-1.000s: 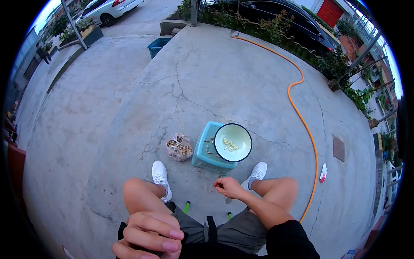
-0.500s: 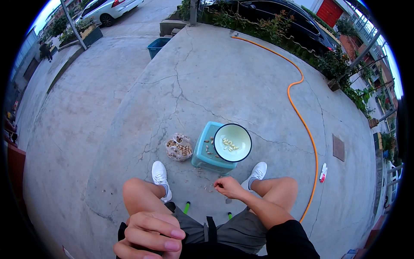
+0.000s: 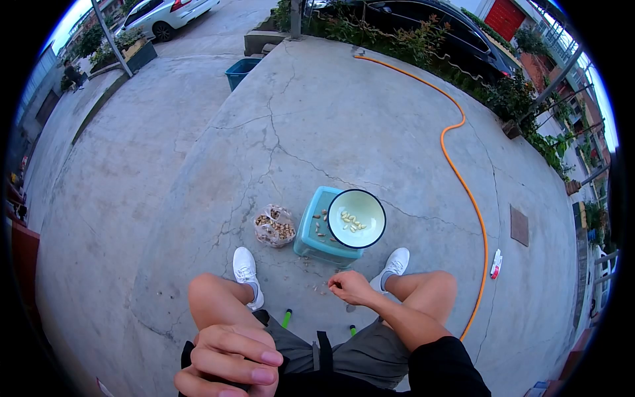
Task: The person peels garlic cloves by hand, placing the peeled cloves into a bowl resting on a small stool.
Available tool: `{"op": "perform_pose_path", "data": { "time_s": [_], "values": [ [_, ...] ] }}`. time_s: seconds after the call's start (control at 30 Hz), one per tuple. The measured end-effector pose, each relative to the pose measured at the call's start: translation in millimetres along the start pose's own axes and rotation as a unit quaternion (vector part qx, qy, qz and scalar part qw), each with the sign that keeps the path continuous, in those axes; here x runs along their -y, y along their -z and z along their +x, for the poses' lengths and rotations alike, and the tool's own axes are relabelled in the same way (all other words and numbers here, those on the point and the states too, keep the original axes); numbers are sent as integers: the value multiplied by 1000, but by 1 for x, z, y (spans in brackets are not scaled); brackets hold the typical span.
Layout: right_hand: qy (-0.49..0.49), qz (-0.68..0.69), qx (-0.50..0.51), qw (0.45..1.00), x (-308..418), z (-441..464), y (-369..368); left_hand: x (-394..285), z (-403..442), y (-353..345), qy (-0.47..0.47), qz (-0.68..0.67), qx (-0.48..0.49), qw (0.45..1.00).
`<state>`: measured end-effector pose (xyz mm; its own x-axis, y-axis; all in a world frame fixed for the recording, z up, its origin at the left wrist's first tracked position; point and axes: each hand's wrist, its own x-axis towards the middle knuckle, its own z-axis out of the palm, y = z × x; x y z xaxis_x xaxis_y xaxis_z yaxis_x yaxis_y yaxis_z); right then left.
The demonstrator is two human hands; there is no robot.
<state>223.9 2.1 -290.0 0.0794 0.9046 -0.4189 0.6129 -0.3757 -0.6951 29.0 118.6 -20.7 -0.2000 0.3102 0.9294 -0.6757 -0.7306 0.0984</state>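
My left hand (image 3: 230, 360) is raised close to the camera at the bottom, its fingers curled; what they hold, if anything, is hidden. My right hand (image 3: 350, 287) hangs between my knees, just below the blue stool (image 3: 317, 247), its fingers closed together, with anything inside too small to make out. On the stool's right side rests a white bowl (image 3: 370, 228) with a dark rim, holding several pale kernels (image 3: 352, 222). Several brown pods (image 3: 318, 225) lie on the stool top beside it. A clear plastic bag (image 3: 274, 233) of brown pods stands on the ground left of the stool.
An orange hose (image 3: 467, 185) curves along the right, near a small red and white item (image 3: 496, 264). A teal bin (image 3: 242, 73) stands at the back. Beyond are a white car (image 3: 169, 18), a dark car (image 3: 463, 41) and, far left, a person (image 3: 73, 74).
The distant person at the far left has shifted and changed posture. My two hands, the bowl, the bag and the stool have stayed nearly still.
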Motion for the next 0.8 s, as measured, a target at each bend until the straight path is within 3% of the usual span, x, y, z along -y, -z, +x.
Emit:
{"op": "perform_pose_path", "data": {
  "time_s": [0.8],
  "values": [
    [17, -29, -7, 999, -1, -1, -1, -1, -1, 2, -5, -5, 5, 1000]
  ]
}}
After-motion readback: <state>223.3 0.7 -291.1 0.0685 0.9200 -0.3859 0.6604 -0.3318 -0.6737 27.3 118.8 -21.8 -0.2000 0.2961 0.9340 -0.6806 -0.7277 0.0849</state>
